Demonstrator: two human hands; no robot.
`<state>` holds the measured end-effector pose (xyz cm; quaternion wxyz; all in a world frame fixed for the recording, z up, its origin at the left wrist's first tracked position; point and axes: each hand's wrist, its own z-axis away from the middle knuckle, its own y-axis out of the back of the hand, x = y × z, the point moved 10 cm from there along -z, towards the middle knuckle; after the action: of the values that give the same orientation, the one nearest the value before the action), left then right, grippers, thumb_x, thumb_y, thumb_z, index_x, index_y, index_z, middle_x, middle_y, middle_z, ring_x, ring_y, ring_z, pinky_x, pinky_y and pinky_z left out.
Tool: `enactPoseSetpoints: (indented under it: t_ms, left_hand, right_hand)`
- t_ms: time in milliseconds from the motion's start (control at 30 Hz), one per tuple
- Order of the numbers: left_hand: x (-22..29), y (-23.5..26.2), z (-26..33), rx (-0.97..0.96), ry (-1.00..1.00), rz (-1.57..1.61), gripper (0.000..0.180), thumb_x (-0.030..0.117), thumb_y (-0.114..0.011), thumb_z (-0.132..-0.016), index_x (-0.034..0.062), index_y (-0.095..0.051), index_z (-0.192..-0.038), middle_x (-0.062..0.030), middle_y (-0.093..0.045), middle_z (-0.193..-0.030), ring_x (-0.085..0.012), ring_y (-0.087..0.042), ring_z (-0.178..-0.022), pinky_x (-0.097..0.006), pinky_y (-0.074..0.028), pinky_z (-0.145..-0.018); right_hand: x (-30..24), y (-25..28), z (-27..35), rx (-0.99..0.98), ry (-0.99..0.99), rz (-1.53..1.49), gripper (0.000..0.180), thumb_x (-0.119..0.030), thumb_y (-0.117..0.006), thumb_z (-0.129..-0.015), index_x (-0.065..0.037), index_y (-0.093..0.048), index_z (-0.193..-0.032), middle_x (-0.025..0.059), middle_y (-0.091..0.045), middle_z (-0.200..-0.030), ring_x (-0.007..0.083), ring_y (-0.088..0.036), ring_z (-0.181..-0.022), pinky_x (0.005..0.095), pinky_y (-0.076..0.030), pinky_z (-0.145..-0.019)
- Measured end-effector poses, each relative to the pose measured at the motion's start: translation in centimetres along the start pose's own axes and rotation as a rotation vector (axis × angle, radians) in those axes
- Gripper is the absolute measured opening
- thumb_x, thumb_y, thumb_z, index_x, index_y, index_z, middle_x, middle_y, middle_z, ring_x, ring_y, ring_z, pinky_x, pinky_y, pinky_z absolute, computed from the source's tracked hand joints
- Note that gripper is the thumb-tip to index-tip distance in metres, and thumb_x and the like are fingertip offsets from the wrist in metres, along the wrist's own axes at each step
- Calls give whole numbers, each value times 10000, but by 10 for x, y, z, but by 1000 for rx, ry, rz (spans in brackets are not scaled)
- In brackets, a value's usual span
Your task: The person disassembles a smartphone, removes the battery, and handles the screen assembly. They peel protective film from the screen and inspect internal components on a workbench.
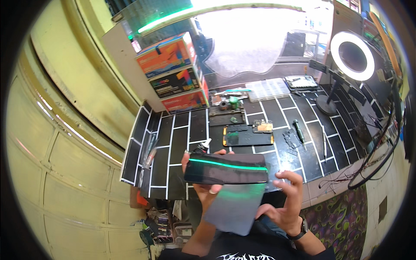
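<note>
Stacked boxes point(175, 76) at 11 o'clock from the dark glossy panel point(225, 172). Left hand point(205, 193) grasping panel's left end, over the near side of the tiled counter point(180, 147). Grey sheet point(236, 208) at 6 o'clock, just below panel. Yellow-edged black phone part point(255, 139) at 1. Right hand point(287, 201) at 4, fingers half-curled, released; sheet contact, can't tell. Green-handled screwdriver point(297, 128) at 2. Lit ring light point(368, 54) between 1 and 2.

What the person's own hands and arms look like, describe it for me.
The left hand and right hand are gloveless, with the visible forearms uncovered. A dark-strapped watch circles the right wrist. The shirt is black.
</note>
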<state>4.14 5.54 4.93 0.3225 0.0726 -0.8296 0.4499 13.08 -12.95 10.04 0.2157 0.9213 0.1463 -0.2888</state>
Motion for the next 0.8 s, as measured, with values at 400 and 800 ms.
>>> enactPoseSetpoints:
  t_ms: [400, 800]
  left_hand:
    - [10, -1, 17, 2, -136, -220, 1108, 305, -868, -773, 190, -53, -1515, -284, -520, -1314, -364, -576, -1215, -510, -443, -1065]
    - [7, 3, 23, -26, -282, -238, 1011, 178, -815, -829, 233, -65, -1505, -302, -511, -1318, -435, -545, -1236, -564, -444, -1043]
  right_hand:
    - [-28, -20, -26, -144, 229, 69, 254, -56, -771, -661, -145, -798, -898, -38, -668, -827, 151, -636, -857, 466, -431, -982]
    - [-31, -22, -21, -143, 255, 59, 284, -49, -776, -688, -151, -778, -954, -18, -685, -932, 180, -630, -971, 487, -391, -1031]
